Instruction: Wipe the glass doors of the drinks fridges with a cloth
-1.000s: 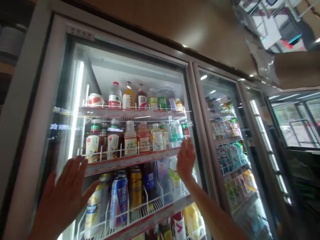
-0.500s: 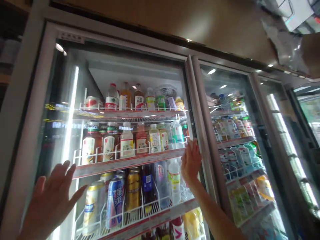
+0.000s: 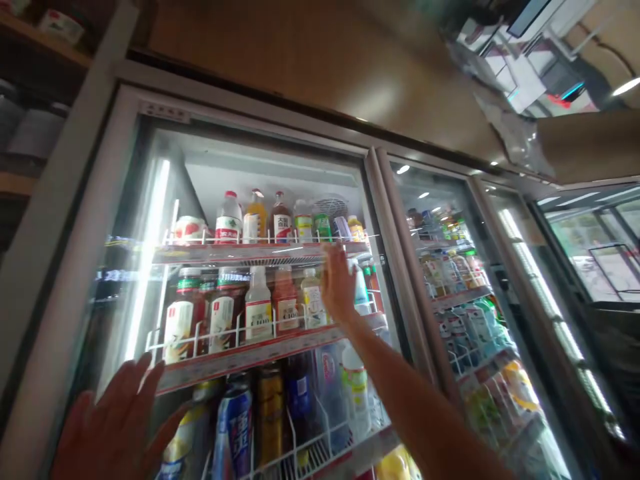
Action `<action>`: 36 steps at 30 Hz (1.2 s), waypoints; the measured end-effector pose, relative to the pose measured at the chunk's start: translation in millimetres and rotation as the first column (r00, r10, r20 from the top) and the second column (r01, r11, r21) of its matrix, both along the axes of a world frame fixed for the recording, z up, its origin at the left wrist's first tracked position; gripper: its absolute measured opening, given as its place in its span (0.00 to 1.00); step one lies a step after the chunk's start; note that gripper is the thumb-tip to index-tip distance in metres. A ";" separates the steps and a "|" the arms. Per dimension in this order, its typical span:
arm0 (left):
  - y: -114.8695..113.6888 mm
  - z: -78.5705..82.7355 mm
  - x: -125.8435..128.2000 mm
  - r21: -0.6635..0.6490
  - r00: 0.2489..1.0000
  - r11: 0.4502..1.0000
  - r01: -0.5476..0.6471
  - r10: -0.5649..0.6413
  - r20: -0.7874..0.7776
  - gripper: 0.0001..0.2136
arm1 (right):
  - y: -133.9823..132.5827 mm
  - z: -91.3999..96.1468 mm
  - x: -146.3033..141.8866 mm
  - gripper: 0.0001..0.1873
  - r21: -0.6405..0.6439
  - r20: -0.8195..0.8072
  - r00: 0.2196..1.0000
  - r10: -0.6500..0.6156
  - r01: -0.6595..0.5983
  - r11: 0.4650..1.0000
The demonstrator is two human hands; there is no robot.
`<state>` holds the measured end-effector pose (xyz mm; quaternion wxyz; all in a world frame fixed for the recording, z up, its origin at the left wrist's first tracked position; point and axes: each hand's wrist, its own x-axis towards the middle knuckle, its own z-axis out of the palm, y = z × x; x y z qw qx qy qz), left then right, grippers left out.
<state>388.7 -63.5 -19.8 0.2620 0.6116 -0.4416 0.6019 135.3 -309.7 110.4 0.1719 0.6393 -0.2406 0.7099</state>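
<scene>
A drinks fridge stands before me, its glass door (image 3: 280, 160) carrying bright reflections. My left hand (image 3: 115, 427) is spread low at the left, in front of the canned drinks, and holds nothing. Higher up, my right hand (image 3: 341, 287) has its fingers stretched upward, nothing visible in them. It overlaps the middle shelf (image 3: 225, 360) and partly hides bottles there; whether it touches the glass I cannot tell. Near it are a pale-labelled bottle (image 3: 313, 300) and an orange-pink bottle (image 3: 286, 300). A blue can (image 3: 234, 427) is right of my left hand.
More glass doors (image 3: 440, 200) with stocked shelves run off to the right, divided by grey frames (image 3: 400, 253). Above is a brown panel (image 3: 300, 80), with clear plastic wrap (image 3: 515, 137) and a cardboard box (image 3: 590, 143) on top. At left are side shelves (image 3: 45, 40).
My right hand has moved left and slightly up, from beside the door frame to in front of the middle-shelf bottles. My left hand sits slightly lower in view. The camera view has shifted upward.
</scene>
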 end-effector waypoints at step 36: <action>5.1 139.4 -34.3 -0.150 0.989 0.979 -0.141 0.145 0.021 0.32 | 71.0 21.6 62.3 0.29 -0.398 -0.344 0.937 -0.060 -0.088 0.913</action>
